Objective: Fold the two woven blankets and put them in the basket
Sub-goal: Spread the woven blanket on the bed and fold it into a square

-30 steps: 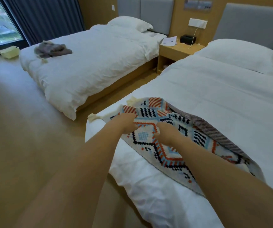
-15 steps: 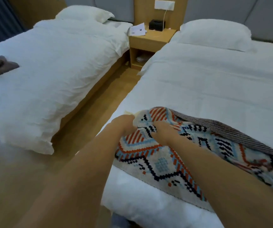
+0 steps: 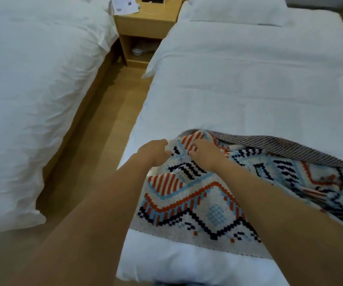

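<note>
Blanket [image 3: 197, 205] | both hands' grip still pinching its corner | carried farther up bed [image 3: 249, 89]

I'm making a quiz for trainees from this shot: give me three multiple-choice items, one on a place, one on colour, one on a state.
1. Where does the patterned blanket lie?
A. on the floor
B. on the right bed
C. on the nightstand

2. Which colours does its pattern show?
A. orange, light blue, black
B. green, yellow
C. pink, purple

3. What are the hands doing?
A. hanging free
B. resting on the pillow
C. gripping the blanket's edge

B: white bedding surrounds it.
A: the zigzags show them.
C: left hand and right hand pinch the cloth.
</note>
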A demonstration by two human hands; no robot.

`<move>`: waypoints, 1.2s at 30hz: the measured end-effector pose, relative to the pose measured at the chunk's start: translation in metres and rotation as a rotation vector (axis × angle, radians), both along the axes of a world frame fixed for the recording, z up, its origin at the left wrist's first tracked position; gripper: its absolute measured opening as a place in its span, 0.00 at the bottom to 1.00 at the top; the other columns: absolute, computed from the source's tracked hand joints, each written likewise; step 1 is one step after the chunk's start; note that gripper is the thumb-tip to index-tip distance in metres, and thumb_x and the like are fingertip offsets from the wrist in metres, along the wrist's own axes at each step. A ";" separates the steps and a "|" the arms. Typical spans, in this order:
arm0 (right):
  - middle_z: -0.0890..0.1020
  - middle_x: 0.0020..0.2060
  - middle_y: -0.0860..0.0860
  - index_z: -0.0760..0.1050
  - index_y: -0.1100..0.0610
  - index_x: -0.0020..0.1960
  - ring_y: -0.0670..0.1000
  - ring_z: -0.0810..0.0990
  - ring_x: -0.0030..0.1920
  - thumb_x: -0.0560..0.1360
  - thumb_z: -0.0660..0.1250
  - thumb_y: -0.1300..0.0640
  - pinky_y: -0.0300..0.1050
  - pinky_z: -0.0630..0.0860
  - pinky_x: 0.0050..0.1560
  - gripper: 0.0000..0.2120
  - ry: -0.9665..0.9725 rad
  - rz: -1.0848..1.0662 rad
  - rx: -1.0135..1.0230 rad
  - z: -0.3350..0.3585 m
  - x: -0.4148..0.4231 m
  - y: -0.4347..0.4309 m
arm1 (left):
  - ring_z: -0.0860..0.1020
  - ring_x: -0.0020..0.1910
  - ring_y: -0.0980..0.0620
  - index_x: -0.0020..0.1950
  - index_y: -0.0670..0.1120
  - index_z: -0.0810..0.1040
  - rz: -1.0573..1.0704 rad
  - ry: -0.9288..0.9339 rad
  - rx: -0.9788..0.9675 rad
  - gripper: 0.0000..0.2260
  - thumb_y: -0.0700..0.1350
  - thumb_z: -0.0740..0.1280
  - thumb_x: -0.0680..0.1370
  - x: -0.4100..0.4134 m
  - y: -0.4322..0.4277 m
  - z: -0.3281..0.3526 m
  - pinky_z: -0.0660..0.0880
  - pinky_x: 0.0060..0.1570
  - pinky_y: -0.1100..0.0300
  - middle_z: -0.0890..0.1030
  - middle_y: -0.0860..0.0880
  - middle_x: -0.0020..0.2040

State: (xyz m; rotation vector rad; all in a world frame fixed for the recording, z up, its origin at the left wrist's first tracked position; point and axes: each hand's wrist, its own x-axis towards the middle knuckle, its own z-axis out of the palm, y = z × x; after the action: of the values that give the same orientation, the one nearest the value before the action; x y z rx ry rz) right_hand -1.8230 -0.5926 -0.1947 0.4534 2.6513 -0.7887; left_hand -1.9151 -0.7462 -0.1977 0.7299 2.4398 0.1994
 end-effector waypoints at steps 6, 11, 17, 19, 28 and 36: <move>0.69 0.34 0.48 0.69 0.58 0.45 0.50 0.69 0.35 0.79 0.55 0.60 0.46 0.65 0.41 0.07 0.063 0.055 0.041 -0.025 -0.044 0.031 | 0.67 0.69 0.45 0.72 0.44 0.63 0.053 -0.034 -0.045 0.20 0.50 0.54 0.82 -0.039 0.009 -0.034 0.66 0.66 0.50 0.68 0.44 0.71; 0.74 0.48 0.53 0.73 0.60 0.53 0.55 0.72 0.48 0.80 0.54 0.58 0.46 0.67 0.47 0.10 0.069 0.149 0.140 -0.063 -0.091 0.043 | 0.68 0.67 0.47 0.71 0.48 0.65 0.099 -0.016 -0.072 0.17 0.45 0.55 0.81 -0.072 0.011 -0.083 0.68 0.62 0.51 0.70 0.47 0.69; 0.75 0.53 0.60 0.74 0.64 0.55 0.59 0.73 0.53 0.78 0.54 0.63 0.52 0.73 0.51 0.12 0.033 0.217 0.241 -0.121 -0.150 0.056 | 0.70 0.61 0.42 0.67 0.45 0.66 -0.027 -0.075 -0.326 0.19 0.47 0.63 0.78 -0.100 0.008 -0.159 0.68 0.58 0.49 0.71 0.43 0.63; 0.75 0.53 0.59 0.74 0.64 0.55 0.59 0.73 0.54 0.77 0.55 0.66 0.52 0.74 0.51 0.12 -0.028 0.255 0.281 -0.140 -0.164 0.057 | 0.70 0.60 0.42 0.65 0.44 0.67 -0.040 -0.101 -0.294 0.20 0.50 0.64 0.77 -0.102 0.010 -0.179 0.68 0.57 0.48 0.70 0.42 0.62; 0.76 0.52 0.57 0.70 0.60 0.56 0.56 0.71 0.48 0.73 0.58 0.64 0.50 0.66 0.51 0.12 -0.173 0.391 0.443 -0.188 -0.191 0.049 | 0.70 0.52 0.44 0.53 0.42 0.75 -0.023 -0.125 -0.086 0.15 0.52 0.68 0.74 -0.131 0.007 -0.219 0.69 0.47 0.54 0.71 0.43 0.54; 0.76 0.48 0.55 0.73 0.58 0.51 0.57 0.73 0.51 0.76 0.56 0.63 0.50 0.65 0.51 0.09 -0.066 0.242 0.522 -0.190 -0.209 0.069 | 0.72 0.37 0.45 0.45 0.44 0.66 0.324 0.000 0.190 0.08 0.48 0.60 0.78 -0.178 0.019 -0.191 0.65 0.35 0.56 0.75 0.44 0.39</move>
State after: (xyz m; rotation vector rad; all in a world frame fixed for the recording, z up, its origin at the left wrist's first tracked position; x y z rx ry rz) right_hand -2.0316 -0.5240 -0.3844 0.2645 2.7591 -0.0016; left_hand -2.0927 -0.7273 -0.3892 0.4058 2.5505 0.5632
